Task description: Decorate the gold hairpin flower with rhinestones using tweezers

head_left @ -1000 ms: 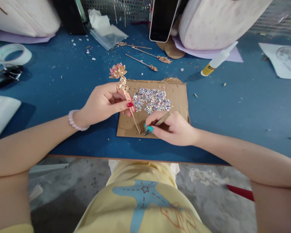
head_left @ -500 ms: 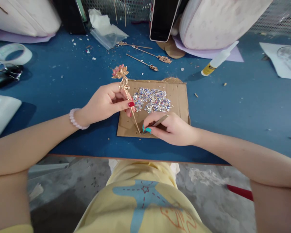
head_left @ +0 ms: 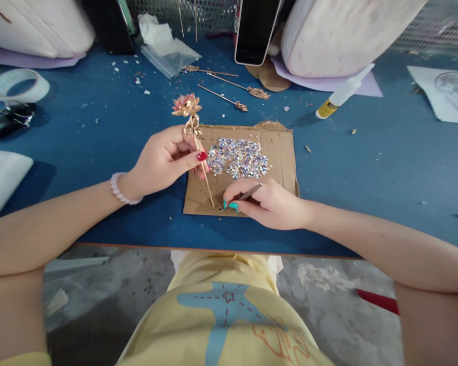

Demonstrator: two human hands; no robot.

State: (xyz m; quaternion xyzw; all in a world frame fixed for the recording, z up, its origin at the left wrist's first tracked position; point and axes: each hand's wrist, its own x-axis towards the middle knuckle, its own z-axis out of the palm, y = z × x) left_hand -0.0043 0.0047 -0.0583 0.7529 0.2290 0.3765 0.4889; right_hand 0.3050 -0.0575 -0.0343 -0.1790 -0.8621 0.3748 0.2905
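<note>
My left hand (head_left: 170, 156) is closed on the stem of a gold hairpin (head_left: 193, 122) topped with a pink and gold lotus flower. The hairpin slants down, its thin tip over the near part of a cardboard sheet (head_left: 282, 168). Pinched in my right hand (head_left: 269, 203) is a slim metal tool, seemingly tweezers (head_left: 252, 191), with its point low over the cardboard just right of the hairpin's tip. Behind my right hand, a pile of small shiny rhinestones (head_left: 244, 157) is spread on the cardboard.
Several gold hairpins (head_left: 225, 96) lie behind the cardboard, near a plastic bag (head_left: 170, 56). A glue bottle (head_left: 334, 104) stands tilted to the right, by a phone (head_left: 255, 35) and a pale bag (head_left: 320, 40). Tape (head_left: 21, 86) sits at left.
My left hand has shifted slightly left and turned the hairpin, so its flower is higher and its tip has moved left, away from the tweezers' point. My right hand has barely moved.
</note>
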